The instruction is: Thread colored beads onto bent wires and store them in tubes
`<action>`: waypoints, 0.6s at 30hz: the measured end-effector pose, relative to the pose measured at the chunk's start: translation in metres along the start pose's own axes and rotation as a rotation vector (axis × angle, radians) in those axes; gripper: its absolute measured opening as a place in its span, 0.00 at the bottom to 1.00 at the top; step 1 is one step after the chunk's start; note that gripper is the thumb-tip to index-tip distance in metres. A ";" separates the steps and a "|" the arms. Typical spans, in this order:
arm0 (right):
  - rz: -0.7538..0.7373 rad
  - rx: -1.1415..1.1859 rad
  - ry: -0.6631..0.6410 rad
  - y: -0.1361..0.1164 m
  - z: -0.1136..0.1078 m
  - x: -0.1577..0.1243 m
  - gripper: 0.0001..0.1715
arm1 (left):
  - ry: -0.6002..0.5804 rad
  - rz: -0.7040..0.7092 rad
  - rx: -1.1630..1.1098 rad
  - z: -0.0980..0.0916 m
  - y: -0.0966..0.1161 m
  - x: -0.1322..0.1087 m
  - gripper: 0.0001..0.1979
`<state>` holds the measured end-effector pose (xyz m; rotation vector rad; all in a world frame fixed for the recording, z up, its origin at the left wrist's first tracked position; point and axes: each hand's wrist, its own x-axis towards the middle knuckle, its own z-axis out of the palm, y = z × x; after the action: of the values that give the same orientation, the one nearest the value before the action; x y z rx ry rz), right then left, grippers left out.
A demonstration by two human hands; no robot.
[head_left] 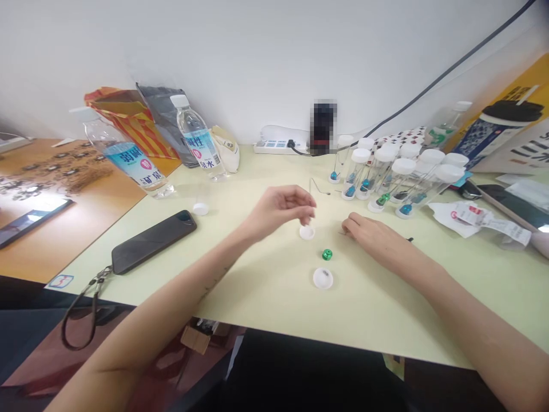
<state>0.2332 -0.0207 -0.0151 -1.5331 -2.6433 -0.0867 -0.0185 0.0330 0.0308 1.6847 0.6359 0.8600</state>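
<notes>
My left hand [288,207] hovers above a small white cap [306,233], its fingers curled together. Whatever it pinches, if anything, I cannot make out. To the right, my right hand [369,233] rests low at the table with its fingertips closed on a thin wire-like piece [342,233], mostly hidden. Between the hands and nearer to me lies a shiny green ring-shaped piece [327,254]. In front of it is a white round dish-like cap [323,278] with a small dark bit inside. A bent thin metal wire [319,187] lies beyond my left hand.
Several white-capped clear tubes [384,183] holding blue or green pieces stand at the right back. A phone [154,241] with a strap and two water bottles [199,140] are on the left. A power strip [278,146] lies along the wall. Paper wrappers [454,220] are at right.
</notes>
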 end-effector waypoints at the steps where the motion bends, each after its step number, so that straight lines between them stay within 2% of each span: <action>1: -0.014 -0.018 -0.014 0.001 -0.001 0.000 0.11 | -0.020 -0.025 -0.089 0.013 -0.004 0.001 0.09; 3: -0.025 -0.068 -0.046 0.002 -0.002 -0.001 0.11 | -0.035 -0.079 -0.205 0.033 -0.012 0.000 0.10; 6: -0.021 -0.154 -0.091 0.003 -0.002 -0.004 0.15 | -0.018 -0.133 -0.253 0.047 -0.019 -0.007 0.11; 14: -0.054 -0.215 -0.101 0.011 0.008 -0.009 0.12 | -0.003 -0.174 -0.138 0.052 -0.028 -0.015 0.08; 18: 0.004 -0.181 -0.069 0.004 0.000 -0.010 0.10 | -0.025 -0.184 -0.082 0.053 -0.032 -0.016 0.07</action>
<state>0.2417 -0.0272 -0.0157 -1.6212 -2.7521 -0.2855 0.0154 -0.0016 -0.0112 1.5347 0.7171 0.7234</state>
